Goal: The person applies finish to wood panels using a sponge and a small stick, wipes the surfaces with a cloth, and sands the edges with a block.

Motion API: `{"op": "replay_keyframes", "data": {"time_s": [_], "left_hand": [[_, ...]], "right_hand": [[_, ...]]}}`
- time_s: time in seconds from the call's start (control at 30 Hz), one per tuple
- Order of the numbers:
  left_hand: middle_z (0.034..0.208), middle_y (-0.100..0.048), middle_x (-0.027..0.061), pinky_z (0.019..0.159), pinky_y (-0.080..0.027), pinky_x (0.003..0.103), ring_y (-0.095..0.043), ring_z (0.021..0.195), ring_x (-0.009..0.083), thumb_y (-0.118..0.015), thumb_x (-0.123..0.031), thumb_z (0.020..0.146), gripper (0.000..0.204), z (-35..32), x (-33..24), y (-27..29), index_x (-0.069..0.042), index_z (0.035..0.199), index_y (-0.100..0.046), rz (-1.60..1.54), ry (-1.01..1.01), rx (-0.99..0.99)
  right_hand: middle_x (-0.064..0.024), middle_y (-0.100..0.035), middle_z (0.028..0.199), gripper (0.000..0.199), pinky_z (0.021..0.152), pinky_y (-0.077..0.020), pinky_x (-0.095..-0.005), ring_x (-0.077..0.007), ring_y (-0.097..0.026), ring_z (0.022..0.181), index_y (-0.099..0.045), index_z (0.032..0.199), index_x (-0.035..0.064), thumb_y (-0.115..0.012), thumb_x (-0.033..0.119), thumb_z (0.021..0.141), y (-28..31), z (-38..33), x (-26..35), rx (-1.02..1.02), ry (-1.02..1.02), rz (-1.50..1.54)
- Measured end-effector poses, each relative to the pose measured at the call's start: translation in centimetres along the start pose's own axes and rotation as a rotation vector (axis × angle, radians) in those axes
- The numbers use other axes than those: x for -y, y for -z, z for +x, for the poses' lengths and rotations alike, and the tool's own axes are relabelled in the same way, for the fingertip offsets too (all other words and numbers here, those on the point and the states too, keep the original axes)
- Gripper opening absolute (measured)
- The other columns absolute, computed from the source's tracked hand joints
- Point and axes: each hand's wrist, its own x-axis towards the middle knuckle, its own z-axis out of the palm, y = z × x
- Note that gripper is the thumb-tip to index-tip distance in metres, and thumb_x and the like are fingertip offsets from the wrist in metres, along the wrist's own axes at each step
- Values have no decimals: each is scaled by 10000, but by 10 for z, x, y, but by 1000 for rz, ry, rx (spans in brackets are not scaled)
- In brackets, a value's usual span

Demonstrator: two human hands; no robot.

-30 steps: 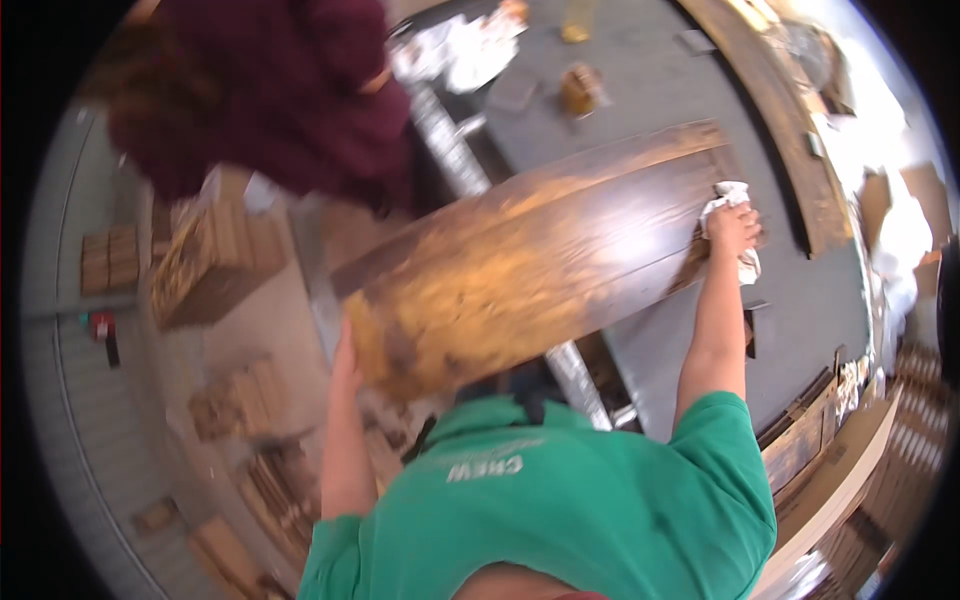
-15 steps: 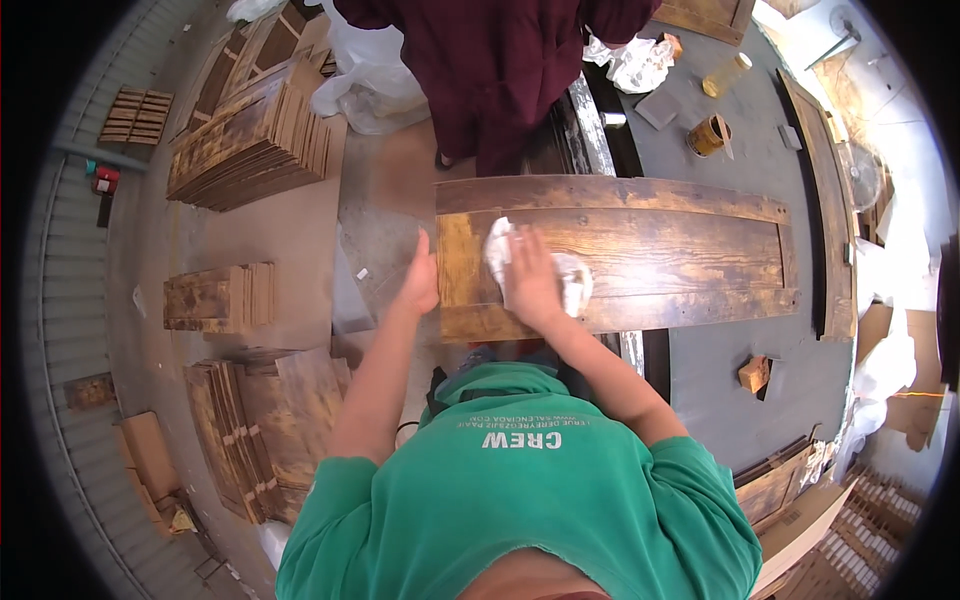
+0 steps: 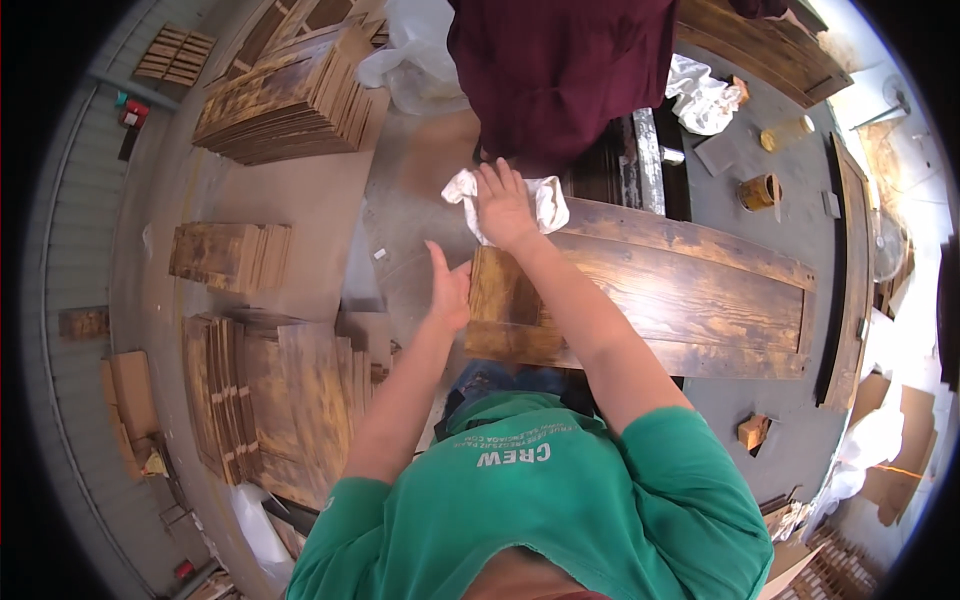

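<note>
Since half a second ago my right hand [image 3: 505,205] has slid the crumpled white rag [image 3: 545,200] from mid-board to the far left corner of the long dark-stained wooden plank [image 3: 680,300], fingers spread flat and pressing the cloth down. My left hand [image 3: 450,290] is open against the plank's left end, just below the rag, thumb up. Beyond my right hand stands a person in a maroon shirt [image 3: 560,70]; stacks of stained wooden boards [image 3: 290,100] sit left of my left hand.
</note>
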Motion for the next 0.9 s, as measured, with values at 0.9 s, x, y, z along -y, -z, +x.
{"op": "replay_keyframes", "data": {"time_s": [0.9], "left_hand": [[1326, -504, 152, 1023, -384, 419, -482, 1211, 279, -284, -893, 722, 1142, -1, 8, -5, 62, 1337, -404, -17, -104, -106]], "right_hand": [[-199, -393, 1421, 522, 1096, -261, -503, -404, -263, 1370, -461, 1307, -51, -507, 272, 900, 9, -48, 40, 78, -75, 67]]}}
